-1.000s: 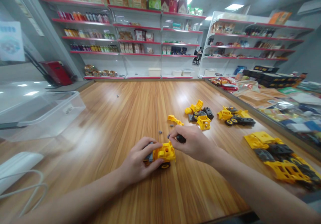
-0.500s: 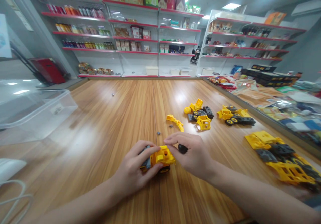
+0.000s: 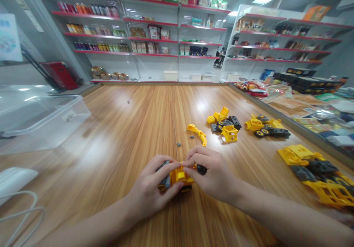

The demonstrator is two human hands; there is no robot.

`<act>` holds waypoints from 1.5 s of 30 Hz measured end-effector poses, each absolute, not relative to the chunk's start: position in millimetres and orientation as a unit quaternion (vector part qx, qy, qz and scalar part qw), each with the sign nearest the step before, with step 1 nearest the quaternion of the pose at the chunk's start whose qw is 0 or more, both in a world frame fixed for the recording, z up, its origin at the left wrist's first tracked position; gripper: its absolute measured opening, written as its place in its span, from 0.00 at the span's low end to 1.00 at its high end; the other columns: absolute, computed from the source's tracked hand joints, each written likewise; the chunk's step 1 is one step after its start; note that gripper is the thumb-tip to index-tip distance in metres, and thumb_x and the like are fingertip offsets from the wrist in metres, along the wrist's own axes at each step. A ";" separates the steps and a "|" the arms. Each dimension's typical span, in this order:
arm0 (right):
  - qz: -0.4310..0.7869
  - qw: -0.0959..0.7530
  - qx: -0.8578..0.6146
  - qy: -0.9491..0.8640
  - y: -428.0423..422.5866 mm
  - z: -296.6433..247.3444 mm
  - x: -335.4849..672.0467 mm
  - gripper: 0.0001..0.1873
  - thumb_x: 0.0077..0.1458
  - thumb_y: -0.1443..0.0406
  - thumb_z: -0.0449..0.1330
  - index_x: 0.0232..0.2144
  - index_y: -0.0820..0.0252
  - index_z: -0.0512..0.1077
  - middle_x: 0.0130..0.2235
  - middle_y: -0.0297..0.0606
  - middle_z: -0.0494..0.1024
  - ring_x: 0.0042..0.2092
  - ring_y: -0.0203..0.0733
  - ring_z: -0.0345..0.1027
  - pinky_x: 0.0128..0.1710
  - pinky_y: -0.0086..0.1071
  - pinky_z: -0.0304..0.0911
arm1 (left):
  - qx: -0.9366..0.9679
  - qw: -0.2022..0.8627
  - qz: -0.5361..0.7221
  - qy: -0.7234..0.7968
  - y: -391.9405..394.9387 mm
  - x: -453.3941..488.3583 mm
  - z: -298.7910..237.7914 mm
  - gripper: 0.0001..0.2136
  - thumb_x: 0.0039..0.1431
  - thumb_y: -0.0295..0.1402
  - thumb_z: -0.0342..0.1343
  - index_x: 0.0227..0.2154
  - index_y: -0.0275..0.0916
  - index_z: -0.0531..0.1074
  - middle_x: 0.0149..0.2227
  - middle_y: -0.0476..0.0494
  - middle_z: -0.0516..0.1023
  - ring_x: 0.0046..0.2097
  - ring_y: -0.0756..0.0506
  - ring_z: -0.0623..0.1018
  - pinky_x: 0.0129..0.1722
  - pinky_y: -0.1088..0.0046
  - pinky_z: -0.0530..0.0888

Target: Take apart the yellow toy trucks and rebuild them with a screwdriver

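Observation:
My left hand is wrapped round a yellow toy truck with a grey part and black wheels, steadying it on the table. The fingertips of my right hand are pinched together at the top of the truck. A black object with a rounded end, like a tool handle, is tucked in that hand; the rest of it is hidden by the fingers. Anything small between the fingertips cannot be made out. Just beyond the hands lie a curved yellow toy arm and two small grey pieces.
On the right of the wooden table lie groups of yellow and black toy vehicle parts. A clear plastic bin stands on the left, near a white device with a cable. Stocked shelves rise behind.
My right fingertips have come down and closer onto the top of the truck. The whole view has shifted slightly; my left hand keeps its hold.

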State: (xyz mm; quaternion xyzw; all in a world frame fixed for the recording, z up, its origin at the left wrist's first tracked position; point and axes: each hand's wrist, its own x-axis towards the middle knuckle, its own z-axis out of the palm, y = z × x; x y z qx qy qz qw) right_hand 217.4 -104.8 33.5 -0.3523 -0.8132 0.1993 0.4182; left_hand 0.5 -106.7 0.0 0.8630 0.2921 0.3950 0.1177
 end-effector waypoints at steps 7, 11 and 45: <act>0.181 0.379 -0.328 -0.846 -100.2 35.8 220.9 0.06 0.58 0.69 0.60 0.30 0.63 0.75 0.35 0.39 0.75 0.36 0.36 0.70 0.37 0.30 0.67 | 0.862 0.115 0.395 0.295 -107.5 0.5 2.1 0.20 0.56 0.27 0.61 0.52 0.39 0.69 0.45 0.38 0.71 0.46 0.44 0.74 0.45 0.65 0.76; 0.181 0.346 -0.314 -0.866 -100.5 38.8 225.4 0.07 0.57 0.70 0.58 0.36 0.63 0.76 0.38 0.40 0.76 0.38 0.37 0.71 0.38 0.31 0.68 | 0.862 0.114 0.398 0.291 -107.9 -0.4 1.6 0.20 0.56 0.27 0.61 0.52 0.38 0.69 0.46 0.37 0.71 0.46 0.44 0.74 0.45 0.65 0.76; 0.235 0.518 -0.327 -0.755 -103.7 49.7 228.2 0.14 0.65 0.66 0.52 0.53 0.55 0.60 0.45 0.40 0.73 0.47 0.40 0.68 0.50 0.39 0.66 | 0.865 0.127 0.390 0.290 -113.9 2.5 3.2 0.18 0.56 0.26 0.61 0.50 0.38 0.69 0.46 0.38 0.71 0.46 0.44 0.75 0.44 0.67 0.76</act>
